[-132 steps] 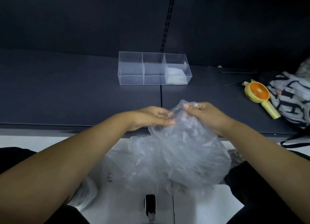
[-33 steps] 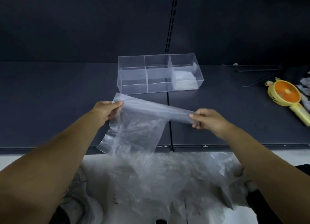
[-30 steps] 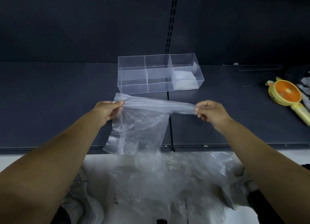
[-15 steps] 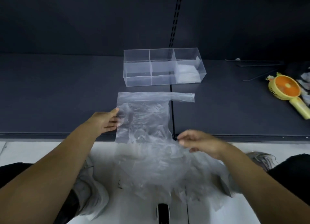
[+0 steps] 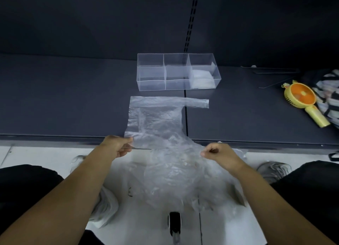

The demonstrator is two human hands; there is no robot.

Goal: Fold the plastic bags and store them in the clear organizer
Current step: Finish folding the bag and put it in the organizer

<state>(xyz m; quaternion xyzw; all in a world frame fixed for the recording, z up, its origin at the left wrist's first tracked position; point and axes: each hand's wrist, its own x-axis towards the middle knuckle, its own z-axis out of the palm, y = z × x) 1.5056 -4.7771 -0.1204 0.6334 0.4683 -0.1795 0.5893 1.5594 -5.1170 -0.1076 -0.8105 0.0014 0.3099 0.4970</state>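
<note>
Now | left hand [image 5: 115, 146] pinches plastic bag [image 5: 156, 119] corner | right hand [image 5: 218, 153] grip curled, hold unclear | clear organizer [image 5: 152, 85] beyond

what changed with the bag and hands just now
The plastic bag, held stretched in the air, now lies flat on the shelf. Both hands let its far edge go and came back: the left hand pinches its near left corner, the right hand curls by the loose plastic. The organizer and fan stayed put.
</note>
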